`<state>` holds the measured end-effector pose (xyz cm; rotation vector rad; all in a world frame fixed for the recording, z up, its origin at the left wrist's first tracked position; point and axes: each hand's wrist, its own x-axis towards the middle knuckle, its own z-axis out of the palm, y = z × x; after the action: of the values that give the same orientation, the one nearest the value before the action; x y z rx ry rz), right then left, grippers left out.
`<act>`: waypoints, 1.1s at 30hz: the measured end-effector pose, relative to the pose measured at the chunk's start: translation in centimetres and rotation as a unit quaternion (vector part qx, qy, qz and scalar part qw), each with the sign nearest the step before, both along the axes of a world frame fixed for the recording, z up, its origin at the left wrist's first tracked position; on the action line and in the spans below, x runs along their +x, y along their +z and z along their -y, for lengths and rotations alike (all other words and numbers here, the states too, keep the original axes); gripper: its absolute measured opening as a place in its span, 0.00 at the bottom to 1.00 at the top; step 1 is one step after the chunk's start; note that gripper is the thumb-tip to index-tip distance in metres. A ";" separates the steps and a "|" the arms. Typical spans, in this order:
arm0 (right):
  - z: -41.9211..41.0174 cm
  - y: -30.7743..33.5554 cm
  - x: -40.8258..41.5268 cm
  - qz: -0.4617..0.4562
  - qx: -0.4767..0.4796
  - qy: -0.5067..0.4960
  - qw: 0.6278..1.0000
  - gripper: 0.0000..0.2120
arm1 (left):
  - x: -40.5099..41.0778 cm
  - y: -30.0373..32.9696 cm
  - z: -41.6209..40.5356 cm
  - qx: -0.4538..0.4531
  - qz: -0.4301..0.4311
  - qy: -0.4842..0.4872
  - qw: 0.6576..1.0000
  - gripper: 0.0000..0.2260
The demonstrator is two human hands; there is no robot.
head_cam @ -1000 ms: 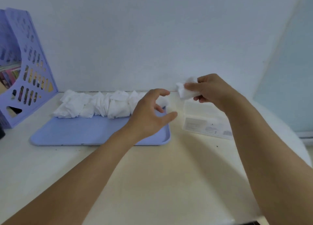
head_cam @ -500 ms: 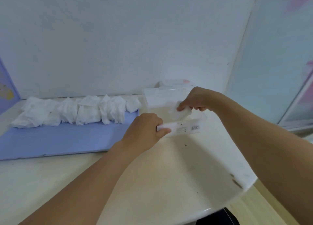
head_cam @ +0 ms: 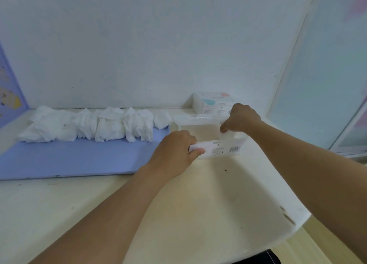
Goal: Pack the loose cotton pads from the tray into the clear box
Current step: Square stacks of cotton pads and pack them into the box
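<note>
As far as we can judge, we're early in the job. On the table (head_cam: 198, 204) the blue tray (head_cam: 79, 156) carries nearly the whole row of cotton pads (head_cam: 89, 125), bunched along its far edge and touching one another. Just right of the tray sits the clear box (head_cam: 210, 142), open on top; how many pads are already in it, we can't tell. A white packet (head_cam: 212, 103) stands behind it by the wall. Our left hand (head_cam: 174, 152) has its grip clamped on the box's near-left corner, steadying it. Our right hand (head_cam: 241, 117) pinches one pad (head_cam: 226, 135) at the box's right end, pushing it in. Remaining: most of the row.
</note>
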<state>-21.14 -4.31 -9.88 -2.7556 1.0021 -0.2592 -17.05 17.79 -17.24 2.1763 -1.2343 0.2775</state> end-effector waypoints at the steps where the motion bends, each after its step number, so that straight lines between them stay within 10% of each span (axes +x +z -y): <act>1: 0.2 -0.3 0.0 0.002 0.025 -0.002 1.000 0.20 | 0.1 0.0 0.0 -0.002 0.001 0.001 1.000 0.22; 5: 0.5 -0.8 0.3 0.033 0.135 -0.006 0.990 0.28 | 0.4 -0.1 0.0 -0.002 0.010 0.009 1.000 0.20; 15: -0.7 -0.7 0.3 -0.032 0.070 -0.001 0.997 0.23 | 0.5 0.0 -0.9 -0.030 0.011 -0.006 0.999 0.11; 18: -3.1 1.5 0.4 0.129 -0.015 0.035 0.991 0.32 | 0.9 2.5 -2.4 -0.125 0.019 0.009 0.992 0.14; 21: -8.8 2.9 0.8 0.309 0.065 0.151 0.937 0.14 | 3.3 6.0 -5.1 -0.240 -0.020 0.112 0.964 0.04; 25: -15.3 1.3 3.7 0.172 0.181 0.259 0.933 0.23 | 6.5 6.3 -9.9 -0.216 -0.095 0.229 0.944 0.13; 33: -17.6 -4.1 8.7 0.075 0.080 0.288 0.951 0.49 | 6.4 1.5 -12.7 -0.198 -0.064 0.209 0.956 0.17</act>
<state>-12.39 13.33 -13.96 -2.6817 0.1477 -0.2690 -10.62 30.47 -15.79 2.0389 -0.5739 0.5016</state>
